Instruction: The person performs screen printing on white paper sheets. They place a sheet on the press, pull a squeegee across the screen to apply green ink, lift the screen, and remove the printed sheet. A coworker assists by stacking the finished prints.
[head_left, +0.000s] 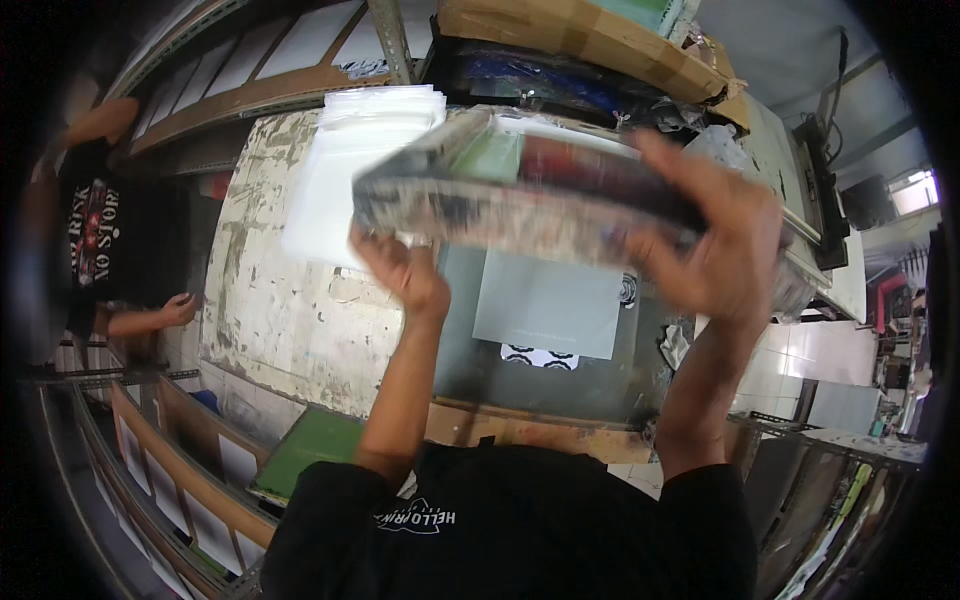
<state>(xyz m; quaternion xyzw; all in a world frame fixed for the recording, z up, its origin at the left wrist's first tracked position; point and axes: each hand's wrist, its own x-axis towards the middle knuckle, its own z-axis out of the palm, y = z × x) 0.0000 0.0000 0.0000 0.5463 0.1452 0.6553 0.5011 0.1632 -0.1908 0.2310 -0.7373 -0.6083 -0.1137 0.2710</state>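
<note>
At six o'clock, nearest the camera, is the wearer's black shirt [540, 530], a white print on its chest. Beyond it, toward twelve and one o'clock, a shallow box-like frame [500, 212] is held tilted above the desk [255, 290], its paint-stained near wall facing the wearer, with pale green and dark red areas showing inside; motion blurs it.

The right hand [715, 235], between two and three o'clock, is blurred too; its thumb and fingers, set wide apart, clasp the frame's right end. The left hand [405, 278], just off centre toward ten o'clock, has its fingers curled upward at the frame's lower left corner; whether they pinch it I cannot tell.

Just right of centre, below the frame, a pale grey sheet [545, 310] lies on a darker grey panel [465, 365], and a white piece with black shapes [540, 357] shows from under its near edge. A crumpled white scrap [675, 345] sits toward four o'clock. Between ten and eleven, a stack of white sheets [350, 165] rests on the worn, patchy desktop.

A co-worker in a dark top [130, 240] stands at nine o'clock. A green board [315, 450] lies between seven and eight, beside a rack [165, 470] at eight. Brown cardboard [590, 40] spans one o'clock.
</note>
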